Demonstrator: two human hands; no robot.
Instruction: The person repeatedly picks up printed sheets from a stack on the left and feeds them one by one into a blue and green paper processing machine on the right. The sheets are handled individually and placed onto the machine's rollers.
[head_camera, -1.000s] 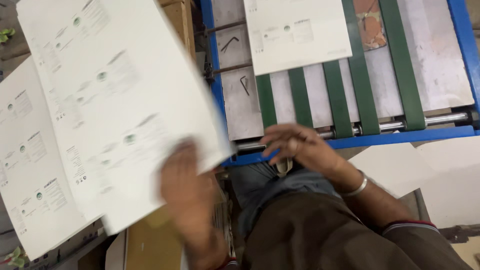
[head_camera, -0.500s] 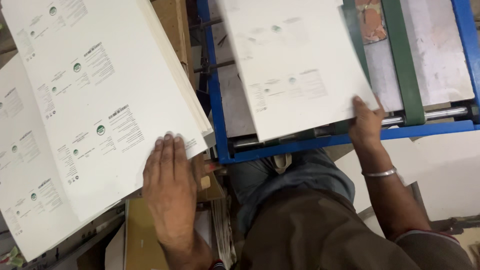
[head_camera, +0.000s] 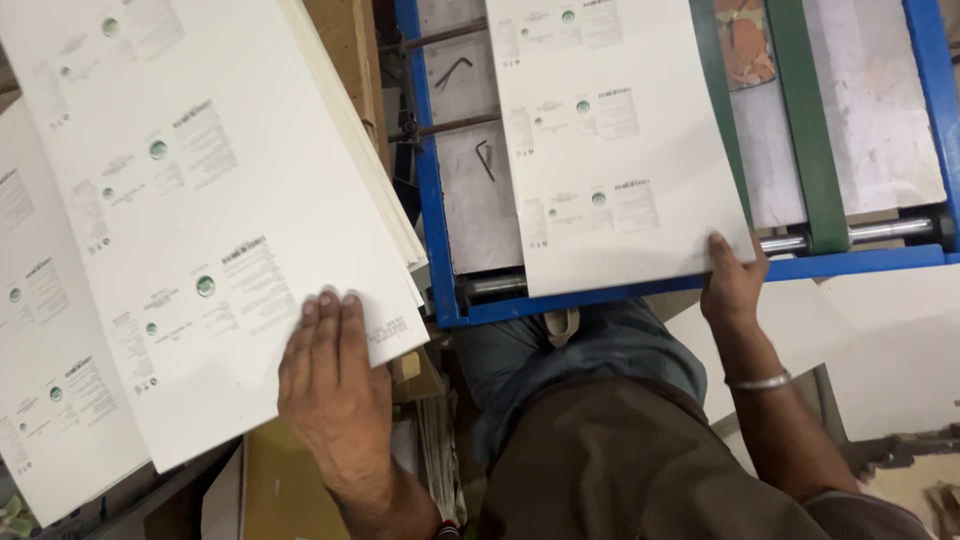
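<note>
The left hand (head_camera: 335, 385) lies flat, fingers stretched out and pressed on the near corner of the stack of printed white sheets (head_camera: 200, 200), grasping nothing. That stack is fanned slightly at its right edge and sits to the left of the blue-framed feed table (head_camera: 432, 200), over a wider layer of the same sheets reaching toward the left edge of the view.

The right hand (head_camera: 733, 285) pinches the near right corner of a single printed sheet (head_camera: 620, 150), thumb on top, at the table's near blue rail. This sheet lies on the table's bed, covering the left green belts (head_camera: 805, 120), its near edge just over the steel roller (head_camera: 870, 232). Two bent hex keys (head_camera: 484, 158) rest on the bare metal strip along the table's left side, beside the sheet.
</note>
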